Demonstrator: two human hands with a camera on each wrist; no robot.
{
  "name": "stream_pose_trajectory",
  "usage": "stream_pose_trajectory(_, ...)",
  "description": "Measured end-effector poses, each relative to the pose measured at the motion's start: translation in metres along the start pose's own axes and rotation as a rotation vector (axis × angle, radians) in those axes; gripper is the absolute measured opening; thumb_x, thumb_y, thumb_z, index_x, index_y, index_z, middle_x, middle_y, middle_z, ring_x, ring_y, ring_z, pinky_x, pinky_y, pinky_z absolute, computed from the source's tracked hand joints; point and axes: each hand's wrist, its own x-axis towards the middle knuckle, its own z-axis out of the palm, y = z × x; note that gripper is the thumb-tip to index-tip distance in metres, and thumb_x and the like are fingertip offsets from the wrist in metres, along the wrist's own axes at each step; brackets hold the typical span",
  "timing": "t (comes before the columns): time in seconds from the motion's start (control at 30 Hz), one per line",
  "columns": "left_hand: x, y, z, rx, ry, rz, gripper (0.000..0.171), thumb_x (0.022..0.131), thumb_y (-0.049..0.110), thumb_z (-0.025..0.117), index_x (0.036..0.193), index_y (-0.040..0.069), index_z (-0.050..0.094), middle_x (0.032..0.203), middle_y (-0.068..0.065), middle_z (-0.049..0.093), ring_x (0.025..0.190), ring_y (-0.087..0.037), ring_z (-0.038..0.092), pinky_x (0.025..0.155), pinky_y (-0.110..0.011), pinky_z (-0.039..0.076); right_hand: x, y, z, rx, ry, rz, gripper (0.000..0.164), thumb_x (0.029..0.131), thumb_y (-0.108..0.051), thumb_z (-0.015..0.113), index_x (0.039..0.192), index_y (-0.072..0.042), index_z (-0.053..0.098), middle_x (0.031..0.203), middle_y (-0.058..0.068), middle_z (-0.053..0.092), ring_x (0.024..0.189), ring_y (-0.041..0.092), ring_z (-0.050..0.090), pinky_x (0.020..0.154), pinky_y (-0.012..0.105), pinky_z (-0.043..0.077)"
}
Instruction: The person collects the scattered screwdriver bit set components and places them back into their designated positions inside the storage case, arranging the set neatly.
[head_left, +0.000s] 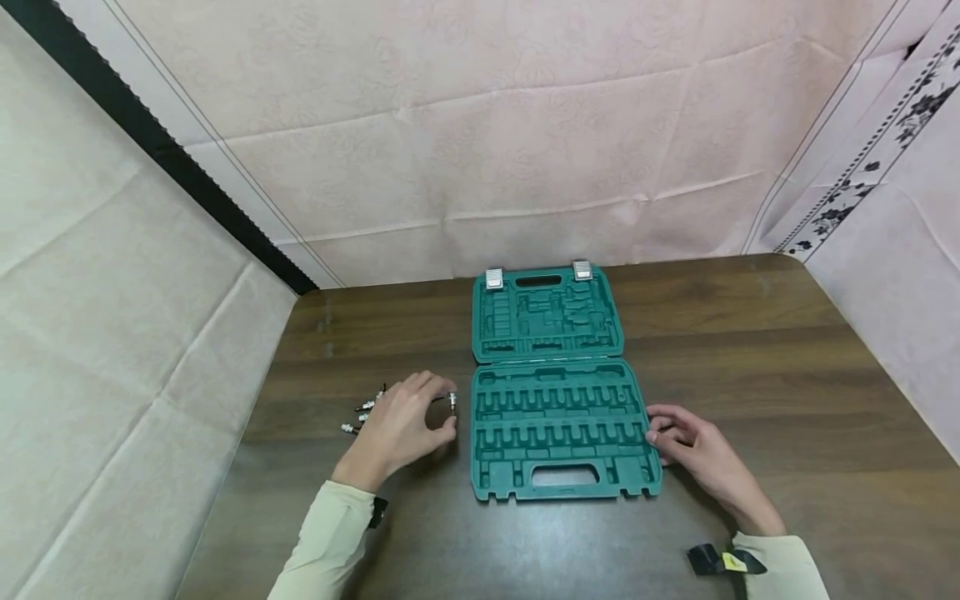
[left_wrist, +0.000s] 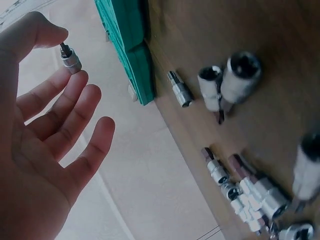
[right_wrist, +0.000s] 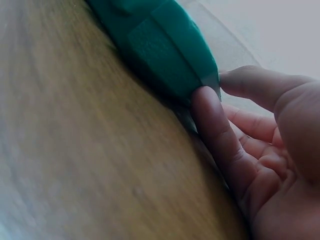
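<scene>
My left hand (head_left: 405, 421) pinches a small silver bit socket (left_wrist: 71, 61) between thumb and fingertips, left of the green toolbox case (head_left: 566, 454). A dark bit tip points toward the thumb in the left wrist view; the other fingers are spread. The case lies unfolded on the table, its moulded slots bare in both halves. At the case's right edge, my right hand (head_left: 693, 446) grips the rim with thumb and fingers, as the right wrist view shows close up.
Several loose bit sockets (left_wrist: 245, 187) lie on the wooden table (head_left: 750, 358) beside and partly behind the left hand. Two metal latches (head_left: 494, 279) stand at the lid's far edge. A cloth-covered wall (head_left: 525, 150) rises behind the table.
</scene>
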Motion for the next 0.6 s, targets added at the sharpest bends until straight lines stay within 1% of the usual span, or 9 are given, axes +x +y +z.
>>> stream_pose_trajectory(0.13,0.000,0.003,0.004,-0.049,0.005,-0.010,0.037,0.087,0.029,0.082,0.120,0.015,0.073,0.117,0.001,0.072,0.105,-0.020,0.070,0.092,-0.047,0.059,0.000,0.000,0.000,0.001,-0.001,-0.002,0.044,0.105,-0.010,0.066,0.143,0.008,0.053,0.111,0.018,0.063,0.089,0.008,0.066,0.073,0.030,0.061)
stream_pose_trajectory(0.33,0.001,0.009,0.012,-0.197,0.017,-0.063,0.038,0.086,0.027,0.082,0.121,0.019,0.072,0.115,0.006,0.068,0.105,-0.018,0.067,0.089,-0.043,0.058,0.000,0.000,-0.001,0.004,-0.002,0.009,0.045,0.105,-0.010,0.065,0.144,0.008,0.052,0.112,0.018,0.063,0.090,0.008,0.066,0.073,0.030,0.061)
stream_pose_trajectory(0.47,0.004,0.013,0.018,-0.243,0.016,-0.096,0.039,0.088,0.027,0.082,0.125,0.021,0.072,0.117,0.006,0.068,0.104,-0.017,0.066,0.089,-0.043,0.058,0.000,0.000,-0.001,0.002,-0.003,0.007,0.045,0.106,-0.011,0.065,0.144,0.008,0.052,0.112,0.018,0.063,0.090,0.008,0.066,0.073,0.030,0.061)
stream_pose_trajectory(0.6,0.006,0.016,0.023,-0.267,0.011,-0.116,0.039,0.089,0.027,0.082,0.126,0.020,0.073,0.121,0.004,0.070,0.107,-0.019,0.068,0.091,-0.044,0.058,0.000,0.001,-0.001,0.001,-0.005,0.008,0.045,0.105,-0.011,0.066,0.144,0.008,0.053,0.112,0.018,0.063,0.090,0.008,0.066,0.073,0.030,0.061)
